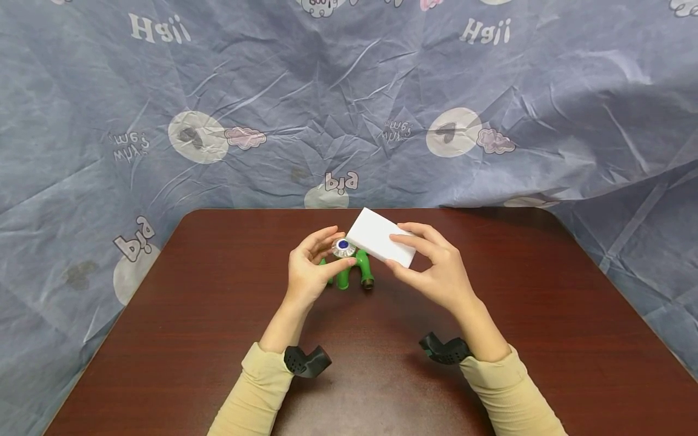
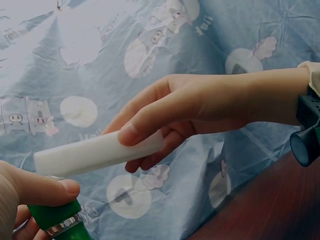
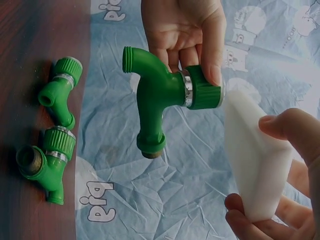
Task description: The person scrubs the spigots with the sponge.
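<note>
My left hand [image 1: 306, 269] grips a green plastic tap [image 3: 160, 90] by its ribbed knob, raised above the table. A silver ring circles the tap's neck, and the knob's silvery cap [image 1: 343, 245] has a blue centre. My right hand [image 1: 444, 269] holds a white rectangular sponge [image 1: 376, 235] between thumb and fingers. One end of the sponge is at the cap, apparently touching it. In the right wrist view, two more green taps, an upper one [image 3: 62, 95] and a lower one [image 3: 57, 160], lie on the table; the hands partly hide them from the head view.
The dark reddish-brown table [image 1: 218, 339] has rounded far corners. A wrinkled blue-grey cloth [image 1: 349, 91] with printed cartoons and letters hangs behind it. Each wrist wears a black camera mount, one on the left [image 1: 306, 361] and one on the right [image 1: 444, 349].
</note>
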`<act>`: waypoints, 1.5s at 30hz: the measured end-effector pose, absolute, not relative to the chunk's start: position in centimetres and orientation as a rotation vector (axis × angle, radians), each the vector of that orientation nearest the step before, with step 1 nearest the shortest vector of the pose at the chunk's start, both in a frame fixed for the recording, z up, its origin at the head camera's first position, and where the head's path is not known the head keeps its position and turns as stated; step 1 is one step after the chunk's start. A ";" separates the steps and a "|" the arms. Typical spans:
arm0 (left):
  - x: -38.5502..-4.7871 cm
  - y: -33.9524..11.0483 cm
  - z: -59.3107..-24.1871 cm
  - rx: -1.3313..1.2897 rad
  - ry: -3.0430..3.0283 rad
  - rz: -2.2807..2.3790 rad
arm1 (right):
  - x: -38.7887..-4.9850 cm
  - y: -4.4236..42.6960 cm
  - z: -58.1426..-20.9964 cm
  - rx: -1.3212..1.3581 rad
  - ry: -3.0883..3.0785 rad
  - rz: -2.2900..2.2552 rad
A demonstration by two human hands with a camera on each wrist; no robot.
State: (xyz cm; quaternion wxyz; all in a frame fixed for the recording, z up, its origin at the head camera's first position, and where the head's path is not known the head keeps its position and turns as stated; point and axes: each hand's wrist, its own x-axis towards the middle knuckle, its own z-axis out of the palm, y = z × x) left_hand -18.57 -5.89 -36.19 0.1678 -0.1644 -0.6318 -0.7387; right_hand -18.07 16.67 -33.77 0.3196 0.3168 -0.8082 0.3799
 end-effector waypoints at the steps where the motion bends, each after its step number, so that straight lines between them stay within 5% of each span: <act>1: -18.6 -5.8 -36.2 -0.479 -1.800 -2.096 | -18.1 16.6 -33.8 0.848 -2.130 0.998; 45: -18.3 -5.3 -36.2 -0.502 -1.892 -1.957 | -17.8 16.3 -33.8 0.966 -2.177 0.916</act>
